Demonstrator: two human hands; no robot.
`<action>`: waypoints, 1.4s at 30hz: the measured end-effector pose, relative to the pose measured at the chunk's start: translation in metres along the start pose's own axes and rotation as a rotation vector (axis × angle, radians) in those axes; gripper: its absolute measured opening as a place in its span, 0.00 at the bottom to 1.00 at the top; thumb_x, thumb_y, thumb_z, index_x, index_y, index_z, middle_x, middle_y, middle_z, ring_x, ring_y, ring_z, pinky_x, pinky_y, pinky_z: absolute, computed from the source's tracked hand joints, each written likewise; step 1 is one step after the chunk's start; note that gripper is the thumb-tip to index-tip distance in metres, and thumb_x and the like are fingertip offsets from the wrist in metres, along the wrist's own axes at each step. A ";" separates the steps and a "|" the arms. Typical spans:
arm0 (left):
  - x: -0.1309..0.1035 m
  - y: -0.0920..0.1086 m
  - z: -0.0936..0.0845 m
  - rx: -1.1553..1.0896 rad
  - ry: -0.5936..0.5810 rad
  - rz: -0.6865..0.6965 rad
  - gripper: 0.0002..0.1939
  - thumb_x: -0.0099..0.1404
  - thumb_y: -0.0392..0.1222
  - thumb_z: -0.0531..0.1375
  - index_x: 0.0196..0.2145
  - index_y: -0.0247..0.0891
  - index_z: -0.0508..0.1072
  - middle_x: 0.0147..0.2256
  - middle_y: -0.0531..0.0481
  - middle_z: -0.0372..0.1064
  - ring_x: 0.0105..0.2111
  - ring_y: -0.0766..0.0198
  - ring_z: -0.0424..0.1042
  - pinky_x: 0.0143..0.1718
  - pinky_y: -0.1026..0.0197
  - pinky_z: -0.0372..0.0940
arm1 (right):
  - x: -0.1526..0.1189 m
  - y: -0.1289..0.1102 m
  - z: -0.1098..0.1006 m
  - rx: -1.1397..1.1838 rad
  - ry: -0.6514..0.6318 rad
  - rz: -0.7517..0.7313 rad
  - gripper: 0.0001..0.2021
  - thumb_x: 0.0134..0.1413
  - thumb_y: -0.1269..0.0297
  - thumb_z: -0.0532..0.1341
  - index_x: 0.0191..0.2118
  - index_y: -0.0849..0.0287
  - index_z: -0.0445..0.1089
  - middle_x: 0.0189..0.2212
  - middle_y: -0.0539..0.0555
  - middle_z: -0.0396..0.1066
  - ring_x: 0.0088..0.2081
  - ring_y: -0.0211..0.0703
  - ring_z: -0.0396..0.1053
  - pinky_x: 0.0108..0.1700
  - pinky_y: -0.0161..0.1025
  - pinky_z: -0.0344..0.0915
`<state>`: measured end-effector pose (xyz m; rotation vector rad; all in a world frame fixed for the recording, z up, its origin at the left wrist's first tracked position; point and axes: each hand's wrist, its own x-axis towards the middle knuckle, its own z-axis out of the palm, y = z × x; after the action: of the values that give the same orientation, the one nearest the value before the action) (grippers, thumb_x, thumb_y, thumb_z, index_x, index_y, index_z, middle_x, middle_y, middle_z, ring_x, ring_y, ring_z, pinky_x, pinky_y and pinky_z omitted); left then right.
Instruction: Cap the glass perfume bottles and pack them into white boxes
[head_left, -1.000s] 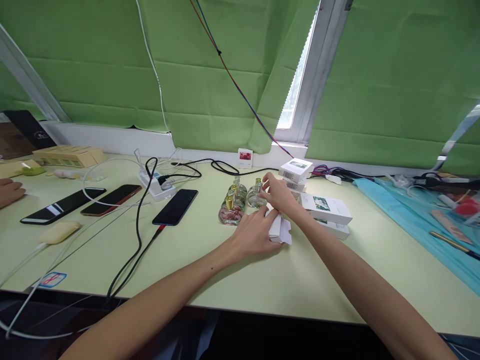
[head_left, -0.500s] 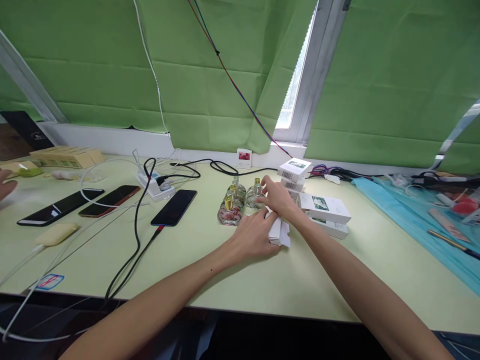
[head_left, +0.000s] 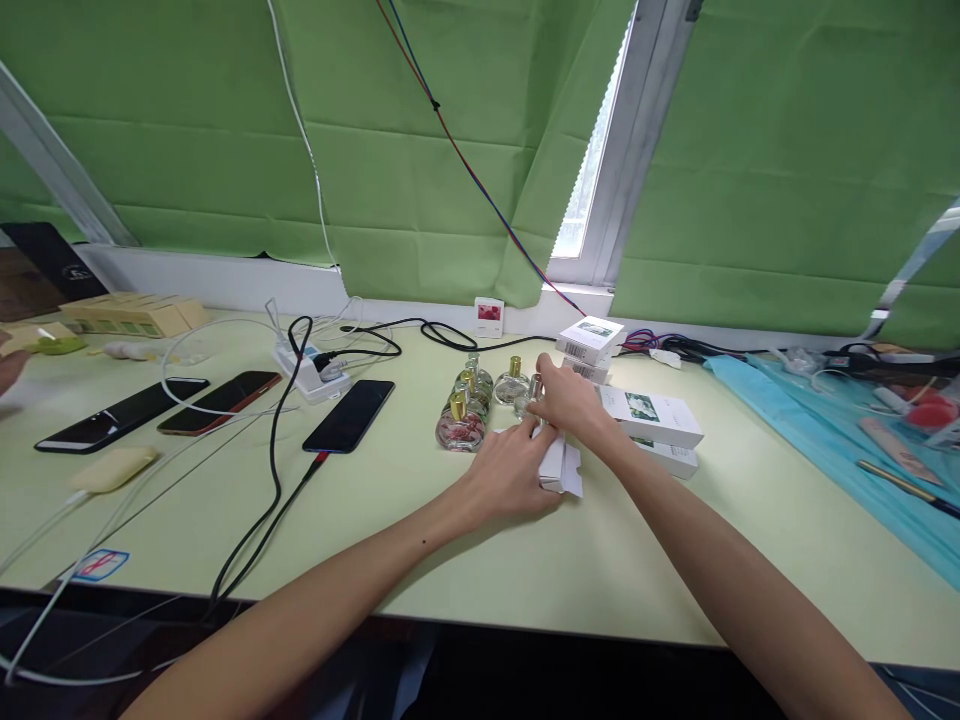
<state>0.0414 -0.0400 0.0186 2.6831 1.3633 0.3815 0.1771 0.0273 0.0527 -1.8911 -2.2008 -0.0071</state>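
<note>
Glass bottle [head_left: 523, 404] pinched near its top by my right hand [head_left: 564, 396], it sits just beyond the white carton [head_left: 553, 462] my left hand [head_left: 504, 470] clasps on the table [head_left: 637, 560] (its end flap sticks out). Past them stands a gold-capped bottle [head_left: 511, 385]; rightward, stacked boxes [head_left: 660, 416].

Probably a workroom or office, hard to say which: a long pale table [head_left: 600, 560] runs below a far window [head_left: 571, 235] with green curtains [head_left: 427, 220]; phones [head_left: 349, 416] and a power strip [head_left: 309, 383] lie left, bottles [head_left: 460, 432] and stacked boxes [head_left: 664, 420] nearer the middle.
</note>
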 end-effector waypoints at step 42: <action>-0.001 0.000 -0.002 -0.012 -0.014 -0.006 0.30 0.55 0.53 0.64 0.54 0.42 0.67 0.56 0.40 0.67 0.43 0.44 0.76 0.37 0.49 0.68 | 0.002 0.028 0.010 0.236 -0.046 -0.097 0.34 0.54 0.63 0.70 0.65 0.60 0.61 0.44 0.59 0.75 0.43 0.49 0.72 0.38 0.37 0.63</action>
<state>0.0398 -0.0407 0.0205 2.6667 1.3608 0.3685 0.2027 0.0358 0.0392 -1.6726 -2.2102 0.2687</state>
